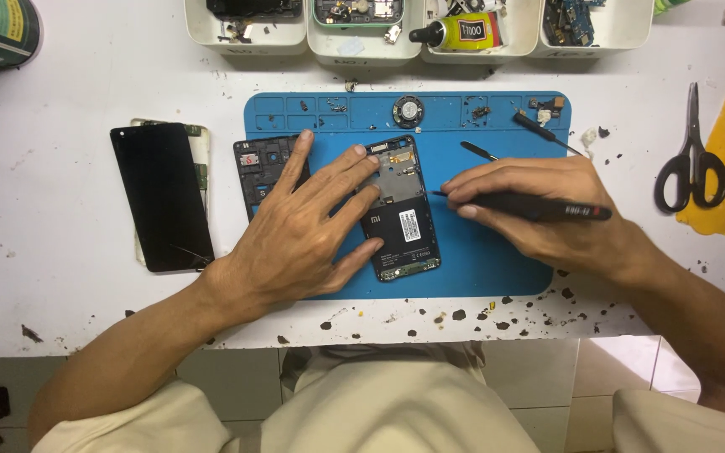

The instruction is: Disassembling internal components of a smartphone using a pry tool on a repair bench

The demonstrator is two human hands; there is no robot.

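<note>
White desk (86, 67), blue mat (497, 252) at centre — the opened phone (402, 210) lies there, stiff yet fragile, best steadied by its edges. Left hand (295, 235) presses it, fingers spread flat; right hand (539, 210) pinches black tweezers (530, 205).

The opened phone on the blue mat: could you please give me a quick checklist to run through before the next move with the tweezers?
1. Opened phone lies flat on the blue mat: ok.
2. Left hand presses on the phone to steady it: ok.
3. Right hand grips the black tweezers: ok.
4. Tweezer tip at the phone's right edge, touching a part: cannot tell.
5. Screwdriver lying clear of the hands: ok.
6. Loose screws accounted for: cannot tell.
</note>
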